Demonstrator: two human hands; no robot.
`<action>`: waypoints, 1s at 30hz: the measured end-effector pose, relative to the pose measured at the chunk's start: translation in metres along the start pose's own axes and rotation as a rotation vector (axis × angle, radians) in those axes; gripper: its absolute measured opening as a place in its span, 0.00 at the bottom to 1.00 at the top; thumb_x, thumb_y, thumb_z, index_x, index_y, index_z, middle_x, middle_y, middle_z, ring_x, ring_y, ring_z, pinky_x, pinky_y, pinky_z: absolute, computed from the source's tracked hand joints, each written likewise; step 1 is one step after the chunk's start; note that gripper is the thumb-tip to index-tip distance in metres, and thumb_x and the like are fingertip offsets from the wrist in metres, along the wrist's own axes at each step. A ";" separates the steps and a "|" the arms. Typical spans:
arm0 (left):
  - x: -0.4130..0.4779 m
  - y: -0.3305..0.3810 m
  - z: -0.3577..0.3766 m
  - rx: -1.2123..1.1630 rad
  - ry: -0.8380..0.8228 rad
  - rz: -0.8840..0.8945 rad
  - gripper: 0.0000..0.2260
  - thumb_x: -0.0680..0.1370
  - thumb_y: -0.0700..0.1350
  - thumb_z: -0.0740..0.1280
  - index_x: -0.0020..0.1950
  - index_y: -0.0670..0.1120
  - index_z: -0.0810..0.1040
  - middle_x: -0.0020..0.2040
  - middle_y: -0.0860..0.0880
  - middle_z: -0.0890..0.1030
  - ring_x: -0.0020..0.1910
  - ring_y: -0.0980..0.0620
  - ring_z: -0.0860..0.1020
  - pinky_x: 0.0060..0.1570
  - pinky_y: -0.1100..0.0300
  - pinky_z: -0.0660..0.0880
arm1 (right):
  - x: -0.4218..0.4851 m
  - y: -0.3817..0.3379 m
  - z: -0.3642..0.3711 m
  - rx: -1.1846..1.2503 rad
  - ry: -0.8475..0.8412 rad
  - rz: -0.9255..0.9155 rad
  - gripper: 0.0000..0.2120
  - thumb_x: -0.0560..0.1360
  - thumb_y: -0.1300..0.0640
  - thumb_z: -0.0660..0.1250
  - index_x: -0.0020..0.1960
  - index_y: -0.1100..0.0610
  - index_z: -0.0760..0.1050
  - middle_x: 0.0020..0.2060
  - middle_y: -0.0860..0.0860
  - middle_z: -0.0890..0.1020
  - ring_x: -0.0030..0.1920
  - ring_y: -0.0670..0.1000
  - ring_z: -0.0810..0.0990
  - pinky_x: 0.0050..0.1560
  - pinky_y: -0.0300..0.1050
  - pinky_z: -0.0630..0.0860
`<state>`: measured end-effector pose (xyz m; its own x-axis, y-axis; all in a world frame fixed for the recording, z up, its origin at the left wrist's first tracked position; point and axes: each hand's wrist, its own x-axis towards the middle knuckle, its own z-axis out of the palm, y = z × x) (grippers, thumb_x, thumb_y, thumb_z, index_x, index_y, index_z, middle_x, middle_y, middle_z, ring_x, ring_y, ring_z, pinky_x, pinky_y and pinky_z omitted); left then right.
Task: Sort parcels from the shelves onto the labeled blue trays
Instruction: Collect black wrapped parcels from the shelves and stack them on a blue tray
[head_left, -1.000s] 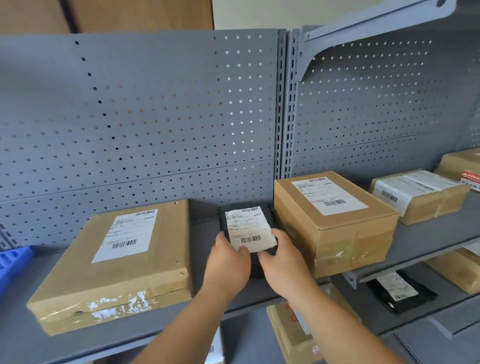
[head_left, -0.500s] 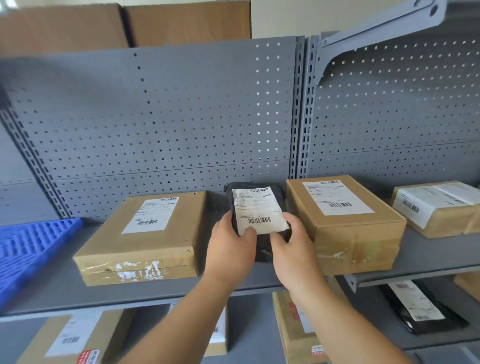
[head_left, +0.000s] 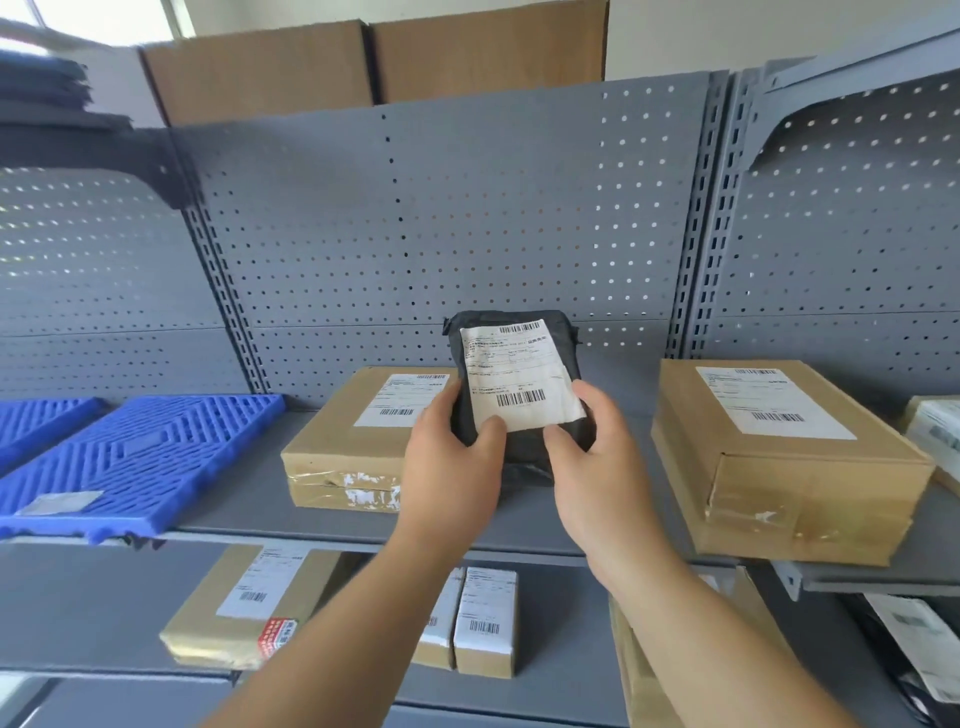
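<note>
Black plastic wraps the parcel (head_left: 521, 453) that I hold up in both hands. My left hand (head_left: 447, 460) grips its left edge, thumb lying on the front at the bottom of the white label (head_left: 519, 374). My right hand (head_left: 597, 467) grips the lower right side, thumb bent just under the label's bottom edge. The parcel is tilted with its label toward me, above the grey shelf (head_left: 244, 501) and in front of the perforated back panel (head_left: 467, 208). Just behind my left hand a brown box (head_left: 337, 447) lies flat on the shelf, and a bigger box (head_left: 779, 467) sits to the right, apart from my hands. Further left on the same shelf lie two blue trays (head_left: 145, 452), the nearer one with a pale sticker (head_left: 57, 501) by its front edge. On the shelf below I see a flat box (head_left: 234, 618) with a red sticker and small boxes (head_left: 485, 623) beside my left forearm
</note>
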<state>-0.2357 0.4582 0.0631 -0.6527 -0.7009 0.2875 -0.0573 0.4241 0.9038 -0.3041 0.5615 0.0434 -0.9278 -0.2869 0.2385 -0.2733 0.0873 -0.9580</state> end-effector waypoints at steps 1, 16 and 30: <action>0.000 -0.002 -0.011 -0.004 0.014 -0.003 0.16 0.79 0.43 0.65 0.60 0.62 0.76 0.53 0.67 0.82 0.56 0.65 0.79 0.57 0.63 0.76 | -0.002 -0.002 0.010 0.002 -0.011 -0.012 0.20 0.81 0.60 0.63 0.70 0.45 0.69 0.57 0.33 0.76 0.55 0.28 0.74 0.49 0.24 0.69; -0.007 -0.085 -0.269 -0.022 0.302 -0.116 0.14 0.79 0.44 0.66 0.58 0.63 0.75 0.52 0.65 0.82 0.54 0.63 0.80 0.55 0.59 0.78 | -0.102 -0.080 0.248 0.024 -0.320 -0.140 0.22 0.81 0.56 0.63 0.75 0.47 0.67 0.64 0.38 0.74 0.59 0.40 0.73 0.59 0.38 0.70; -0.002 -0.185 -0.468 0.012 0.453 -0.212 0.15 0.79 0.43 0.67 0.47 0.66 0.74 0.46 0.70 0.81 0.46 0.71 0.79 0.42 0.70 0.73 | -0.185 -0.110 0.454 -0.020 -0.517 -0.139 0.22 0.81 0.55 0.64 0.74 0.46 0.68 0.64 0.38 0.76 0.50 0.28 0.73 0.43 0.24 0.69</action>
<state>0.1298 0.1122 0.0435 -0.2324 -0.9499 0.2088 -0.1642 0.2499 0.9542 0.0129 0.1719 0.0328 -0.6375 -0.7291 0.2490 -0.3944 0.0313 -0.9184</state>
